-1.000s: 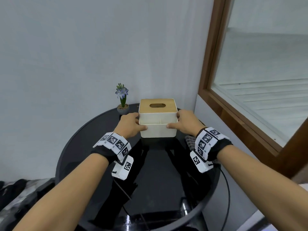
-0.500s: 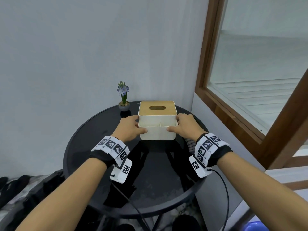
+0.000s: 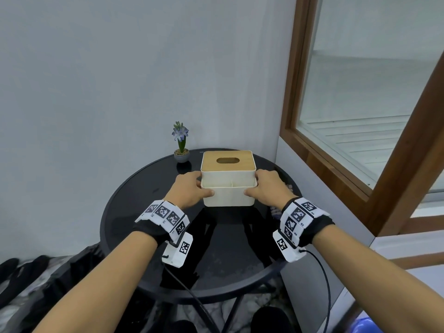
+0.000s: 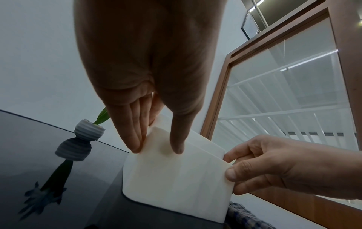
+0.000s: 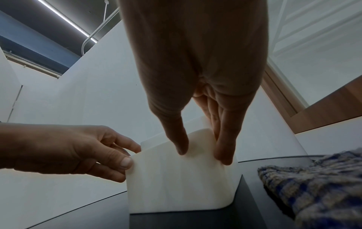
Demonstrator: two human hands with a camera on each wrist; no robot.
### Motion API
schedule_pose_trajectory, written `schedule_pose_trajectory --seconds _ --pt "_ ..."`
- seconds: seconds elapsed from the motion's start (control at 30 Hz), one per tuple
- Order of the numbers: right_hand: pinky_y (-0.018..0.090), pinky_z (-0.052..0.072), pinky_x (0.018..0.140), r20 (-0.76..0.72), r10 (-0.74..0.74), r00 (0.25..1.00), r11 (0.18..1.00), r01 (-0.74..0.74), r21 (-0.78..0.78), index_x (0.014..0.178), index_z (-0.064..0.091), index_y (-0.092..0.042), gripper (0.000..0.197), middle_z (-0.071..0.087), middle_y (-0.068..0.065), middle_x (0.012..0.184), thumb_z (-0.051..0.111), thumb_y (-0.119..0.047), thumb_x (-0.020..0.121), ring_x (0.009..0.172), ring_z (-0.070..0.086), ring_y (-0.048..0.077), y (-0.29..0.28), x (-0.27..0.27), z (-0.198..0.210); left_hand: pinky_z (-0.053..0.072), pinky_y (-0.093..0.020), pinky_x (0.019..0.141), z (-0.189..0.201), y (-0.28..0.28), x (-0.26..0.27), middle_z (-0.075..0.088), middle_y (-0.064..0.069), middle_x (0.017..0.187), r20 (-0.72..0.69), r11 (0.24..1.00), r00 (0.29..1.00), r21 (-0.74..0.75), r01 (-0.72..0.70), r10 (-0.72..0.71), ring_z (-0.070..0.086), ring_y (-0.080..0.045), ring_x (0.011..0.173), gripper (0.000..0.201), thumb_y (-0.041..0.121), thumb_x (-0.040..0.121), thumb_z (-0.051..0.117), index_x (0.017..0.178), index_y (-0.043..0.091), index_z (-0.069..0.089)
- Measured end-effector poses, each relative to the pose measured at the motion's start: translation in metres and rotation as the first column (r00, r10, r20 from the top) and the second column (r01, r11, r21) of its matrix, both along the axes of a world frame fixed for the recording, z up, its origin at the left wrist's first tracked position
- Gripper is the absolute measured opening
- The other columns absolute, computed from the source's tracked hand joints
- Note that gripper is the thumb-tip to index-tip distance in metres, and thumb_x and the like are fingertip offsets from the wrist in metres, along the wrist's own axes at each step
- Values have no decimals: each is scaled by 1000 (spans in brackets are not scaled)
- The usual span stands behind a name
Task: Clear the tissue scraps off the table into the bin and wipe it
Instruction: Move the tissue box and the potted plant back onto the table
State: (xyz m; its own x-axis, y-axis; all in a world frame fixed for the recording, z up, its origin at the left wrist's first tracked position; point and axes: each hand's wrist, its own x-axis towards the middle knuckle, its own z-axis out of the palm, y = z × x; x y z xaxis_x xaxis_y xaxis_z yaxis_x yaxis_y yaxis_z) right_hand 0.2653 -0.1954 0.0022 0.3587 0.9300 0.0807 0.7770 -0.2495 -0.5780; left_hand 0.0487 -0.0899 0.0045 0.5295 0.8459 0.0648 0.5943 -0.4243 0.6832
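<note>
Your left hand (image 3: 189,188) and right hand (image 3: 266,187) grip a cream tissue box (image 3: 228,186) from either side, each thumb pressed flat on its near face and the fingers (image 4: 133,136) reaching along its side walls. The box sits on the round black tabletop (image 3: 125,212). Just right of your right fingers lies a blue checked cloth (image 5: 317,182). Beyond your left fingers stands a small potted flower (image 3: 181,150). No tissue scraps or bin show.
</note>
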Motion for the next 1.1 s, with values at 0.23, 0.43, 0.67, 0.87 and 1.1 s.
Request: schedule_pose_trajectory --seconds 0.23,0.43,0.67,0.87,1.1 --pt "31 53 84 -11 -22 1000 1000 22 9 122 55 -7 45 59 12 121 67 -24 82 108 60 27 -4 -5 -2 47 -24 83 0 -5 -1 70 3 102 8 1000 1000 0 14 -14 66 -11 94 47 28 78 77 122 21 60" --pt "28 53 77 -13 -37 999 999 37 9 119 56 -5 42 58 14 119 66 -23 82 101 61 27 -5 -8 -2 50 -27 85 -1 -4 -2 71 3 101 -1 1000 1000 7 13 -13 66 -12 94 46 29 78 76 120 21 60" --pt "33 54 85 -26 -40 999 999 40 2 124 54 -7 46 58 13 124 66 -22 83 109 60 29 -8 -9 -5 50 -26 81 -2 -5 -3 71 2 101 -7 1000 1000 10 9 -9 66 -13 93 50 31 78 76 123 22 58" --pt "28 52 81 -33 -49 998 999 49 12 124 54 -5 44 59 13 122 65 -19 83 108 61 28 -13 -12 -4 51 -28 85 -2 -11 -3 71 1 105 -2 1000 1000 11 7 -7 65 -14 96 51 30 78 76 125 21 58" --pt "25 49 79 -54 -28 998 999 29 13 123 55 -8 41 60 12 123 64 -18 85 109 60 27 -17 -13 -3 50 -29 87 -3 -17 -6 71 0 104 -17 1000 1000 18 14 -14 65 -14 96 53 30 81 74 130 23 55"
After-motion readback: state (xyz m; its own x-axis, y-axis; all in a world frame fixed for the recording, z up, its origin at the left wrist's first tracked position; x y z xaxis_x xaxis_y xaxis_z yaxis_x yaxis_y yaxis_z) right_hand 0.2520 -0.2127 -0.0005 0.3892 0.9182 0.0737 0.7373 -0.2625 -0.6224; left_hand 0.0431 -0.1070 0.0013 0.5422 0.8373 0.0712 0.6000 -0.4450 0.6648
